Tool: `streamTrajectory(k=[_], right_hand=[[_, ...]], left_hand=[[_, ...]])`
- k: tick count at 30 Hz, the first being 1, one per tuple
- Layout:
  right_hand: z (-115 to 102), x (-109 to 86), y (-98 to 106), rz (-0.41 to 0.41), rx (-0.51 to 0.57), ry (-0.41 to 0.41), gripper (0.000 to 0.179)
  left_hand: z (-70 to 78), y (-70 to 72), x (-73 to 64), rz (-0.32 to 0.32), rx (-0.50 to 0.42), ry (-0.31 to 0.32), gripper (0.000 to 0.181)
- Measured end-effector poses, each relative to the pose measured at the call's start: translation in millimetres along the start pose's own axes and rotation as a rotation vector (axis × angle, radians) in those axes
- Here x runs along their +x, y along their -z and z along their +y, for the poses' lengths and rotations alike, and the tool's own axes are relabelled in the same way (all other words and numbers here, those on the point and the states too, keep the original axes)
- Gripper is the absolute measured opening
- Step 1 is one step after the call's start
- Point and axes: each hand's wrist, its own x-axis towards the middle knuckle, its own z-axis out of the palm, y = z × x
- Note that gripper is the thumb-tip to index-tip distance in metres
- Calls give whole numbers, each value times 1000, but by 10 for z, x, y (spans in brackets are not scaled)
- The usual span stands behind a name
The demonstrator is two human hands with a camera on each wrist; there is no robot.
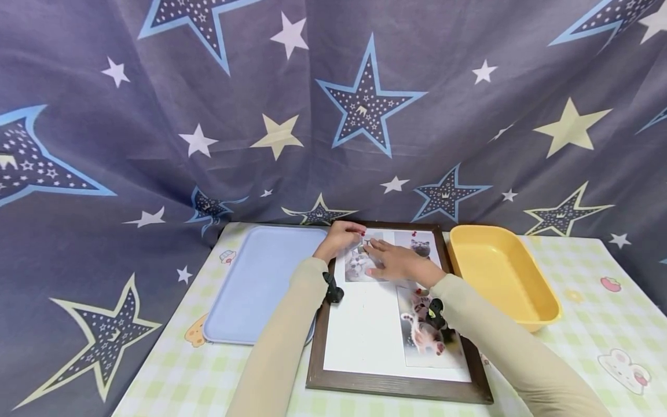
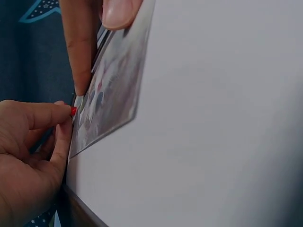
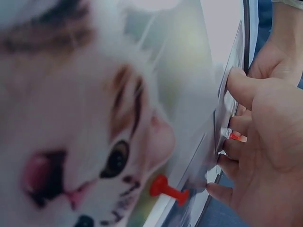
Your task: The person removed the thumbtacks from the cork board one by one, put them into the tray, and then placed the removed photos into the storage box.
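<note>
My left hand (image 1: 341, 240) is at the upper left of a brown-framed white board (image 1: 359, 333). Its thumb and index finger pinch a red push pin (image 2: 73, 111) at the top edge of a cat photo (image 2: 113, 92). Across that photo my right hand (image 1: 402, 263) lies with fingers extended, their tips pressing it against the board. A larger kitten photo (image 1: 429, 341) is on the board's lower right, with its own red push pin (image 3: 168, 189) at the top. Another photo, of a grey cat (image 1: 420, 248), is at the upper right, partly covered by my right hand.
A pale blue tray (image 1: 250, 289) lies left of the board, its right part behind my left forearm. To the right stands a yellow bin (image 1: 505, 278). Both are on a green checked tablecloth (image 1: 578, 336), with a starry curtain (image 1: 333, 174) behind.
</note>
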Motion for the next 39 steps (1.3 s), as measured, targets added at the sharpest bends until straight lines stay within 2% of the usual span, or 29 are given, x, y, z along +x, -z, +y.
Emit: streamTrajectory(k=[6,12,18,30,39], right_hand=[[-5,8,-2,-5,-13,-14,73],[-12,9,-1,-5,-16,-25,72],[-18,19,5,4,-23,-17,72],[-34,25,26,-7,-39,-28,73],[-28,24,8,9,-37,-29,73]], left_hand=[[-23,-23,31,16,17,-1,27],[-25,-32,58,35,69,-38,23],[-3,-29,51,19,54,-40,26],[-8,-32,70,43,57,-21,18],[-5,-44,56,65,72,-45,17]])
